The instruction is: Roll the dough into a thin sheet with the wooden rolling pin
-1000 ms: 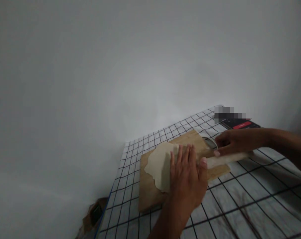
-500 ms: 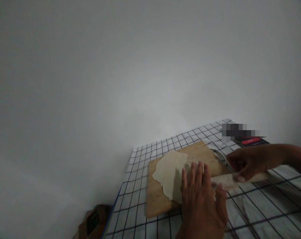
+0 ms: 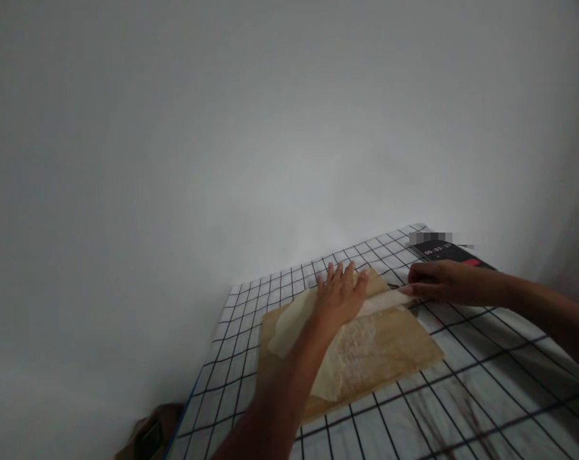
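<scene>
A thin, pale sheet of dough (image 3: pixel 289 327) with an uneven edge lies on the left part of a wooden board (image 3: pixel 399 342). Loose flour whitens the wood beside it. Across the far part of the board runs a light, floured rolling pin (image 3: pixel 383 302). My left hand (image 3: pixel 340 295) rests over the pin's left part with fingers stretched out and spread; it hides that end of the pin and some dough. At the pin's right end, my right hand (image 3: pixel 431 280) has its fingers closed round it. My left forearm covers the near middle of the dough.
A white cloth with dark grid lines (image 3: pixel 366 428) covers the table. Beyond my right hand lies a dark phone (image 3: pixel 438 249) showing a timer. Something brown (image 3: pixel 150 434) sits below the table's left edge. A plain pale wall (image 3: pixel 270 160) rises behind.
Both hands and the rolling pin have moved away from me, from the board's near side to its far side. The view has shifted slightly, and more of the floured board shows.
</scene>
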{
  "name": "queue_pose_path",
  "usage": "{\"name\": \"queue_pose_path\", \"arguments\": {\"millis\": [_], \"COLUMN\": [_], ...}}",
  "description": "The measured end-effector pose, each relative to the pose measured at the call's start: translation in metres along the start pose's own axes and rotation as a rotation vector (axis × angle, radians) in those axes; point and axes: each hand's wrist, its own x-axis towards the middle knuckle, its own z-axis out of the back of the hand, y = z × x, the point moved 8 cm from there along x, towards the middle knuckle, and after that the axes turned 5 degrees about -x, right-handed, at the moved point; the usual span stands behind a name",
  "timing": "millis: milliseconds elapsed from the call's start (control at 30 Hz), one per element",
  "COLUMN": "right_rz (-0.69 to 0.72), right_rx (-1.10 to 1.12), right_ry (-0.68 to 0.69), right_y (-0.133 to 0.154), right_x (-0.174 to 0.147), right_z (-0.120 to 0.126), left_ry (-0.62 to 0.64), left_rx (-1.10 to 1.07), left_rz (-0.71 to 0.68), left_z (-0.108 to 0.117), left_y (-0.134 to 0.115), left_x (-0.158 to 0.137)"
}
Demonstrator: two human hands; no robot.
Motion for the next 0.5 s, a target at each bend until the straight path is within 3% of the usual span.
{"name": "queue_pose_path", "arguments": {"millis": [267, 500], "right_rz": [-0.053, -0.042], "right_rx": [-0.18, -0.193], "right_ry": [-0.291, -0.284], "right_y": [0.0, 0.004], "right_x": [0.015, 0.018], "right_z": [0.014, 0.011], "left_ry": [0.07, 0.042], "left_rx": [-0.045, -0.078], "left_rz": [-0.057, -0.077], "left_z": [-0.004, -0.004], "left_y": [0.022, 0.023], "left_x": [0.057, 0.06]}}
